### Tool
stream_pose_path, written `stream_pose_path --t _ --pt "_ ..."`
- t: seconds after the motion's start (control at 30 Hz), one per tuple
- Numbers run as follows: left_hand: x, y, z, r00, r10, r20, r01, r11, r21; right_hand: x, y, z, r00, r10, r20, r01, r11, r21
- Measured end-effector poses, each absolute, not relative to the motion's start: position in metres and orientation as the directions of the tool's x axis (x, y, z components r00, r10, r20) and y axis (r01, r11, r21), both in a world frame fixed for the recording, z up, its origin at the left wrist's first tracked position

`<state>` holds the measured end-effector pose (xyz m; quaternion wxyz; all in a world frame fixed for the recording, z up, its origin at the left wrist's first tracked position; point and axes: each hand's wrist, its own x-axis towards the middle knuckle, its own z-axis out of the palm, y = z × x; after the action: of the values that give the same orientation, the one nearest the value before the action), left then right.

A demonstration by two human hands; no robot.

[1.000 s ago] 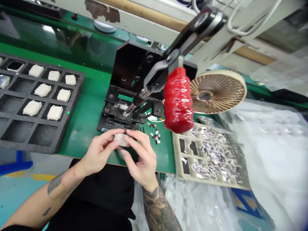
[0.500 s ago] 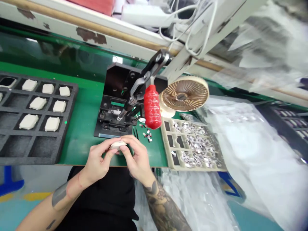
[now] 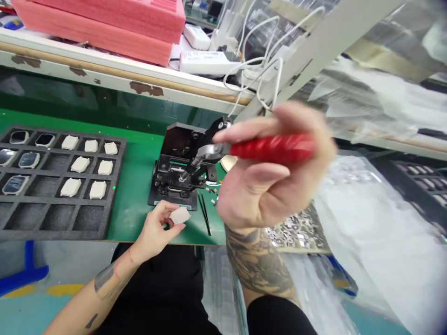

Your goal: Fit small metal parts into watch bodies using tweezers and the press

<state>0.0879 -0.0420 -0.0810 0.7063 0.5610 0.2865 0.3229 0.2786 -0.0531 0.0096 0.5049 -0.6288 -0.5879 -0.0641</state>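
My left hand [image 3: 157, 230] pinches a cream-white watch case [image 3: 180, 215] between thumb and fingers, just in front of the black toggle-clamp press [image 3: 174, 186]. Raised close to the camera, my right hand [image 3: 282, 190] is wrapped round the red lever handle [image 3: 272, 148] of that press. The handle now points sideways to the right and looks slightly blurred. Under the lever, the clamp's metal plunger [image 3: 184, 176] stands over the fixture. Black tweezers [image 3: 204, 214] lie on the green bench beside the press.
At left, a grey foam tray [image 3: 115, 179] holds several white cases and some with dark screens. A parts box [image 3: 296, 230] of small metal pieces sits at right, partly behind my right arm. Pink foam [image 3: 104, 32] and white cables [image 3: 275, 42] occupy the shelf above.
My right hand has let go of the watch case and taken hold of the red handle, which has swung from hanging down to sideways. My left hand keeps the case. The view has shifted.
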Motion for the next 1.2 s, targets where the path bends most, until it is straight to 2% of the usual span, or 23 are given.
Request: stream_pose_path --t 0.1,0.23,0.3,0.37,0.5,0.67,0.8,0.9,1.03,1.13,1.2 --pt "0.079 -0.040 -0.071 0.619 0.785 0.003 -0.083 0.062 0.995 0.275 -0.076 0.002 0.305 0.696 0.650 0.779 0.211 -0.591" --pt "0.051 -0.033 -0.064 0.535 0.826 0.179 0.039 -0.235 0.971 0.264 -0.108 -0.020 0.250 0.715 0.653 0.725 0.309 -0.616" --pt "0.039 -0.027 -0.063 0.511 0.822 0.253 0.104 -0.351 0.931 0.259 -0.109 -0.035 0.153 0.788 0.597 0.738 0.311 -0.599" --pt "0.032 -0.021 -0.062 0.514 0.803 0.302 0.148 -0.429 0.891 0.256 -0.101 -0.051 0.086 0.873 0.480 0.812 0.218 -0.542" --pt "0.034 -0.013 -0.058 0.535 0.770 0.349 0.155 -0.495 0.855 0.259 -0.074 -0.075 0.081 0.957 0.279 0.907 0.045 -0.419" --pt "0.043 -0.012 -0.059 0.543 0.742 0.394 0.319 -0.616 0.720 0.264 -0.065 -0.086 0.154 0.929 0.337 0.892 0.016 -0.452" --pt "0.048 -0.016 -0.066 0.516 0.768 0.380 0.436 -0.617 0.655 0.264 -0.068 -0.086 0.114 0.948 0.297 0.890 0.036 -0.455" --pt "0.050 -0.019 -0.068 0.477 0.790 0.386 0.426 -0.592 0.684 0.260 -0.065 -0.085 0.166 0.935 0.312 0.868 0.012 -0.497" --pt "0.052 -0.020 -0.068 0.427 0.796 0.429 0.400 -0.591 0.701 0.246 -0.077 -0.073 0.312 0.878 0.362 0.758 -0.001 -0.652" --pt "0.061 -0.016 -0.066 0.476 0.756 0.448 0.474 -0.650 0.594 0.238 -0.103 -0.063 0.377 0.845 0.378 0.655 0.044 -0.754" --pt "0.075 -0.010 -0.063 0.574 0.719 0.392 0.529 -0.691 0.493 0.239 -0.123 -0.060 0.406 0.827 0.388 0.628 0.056 -0.776"
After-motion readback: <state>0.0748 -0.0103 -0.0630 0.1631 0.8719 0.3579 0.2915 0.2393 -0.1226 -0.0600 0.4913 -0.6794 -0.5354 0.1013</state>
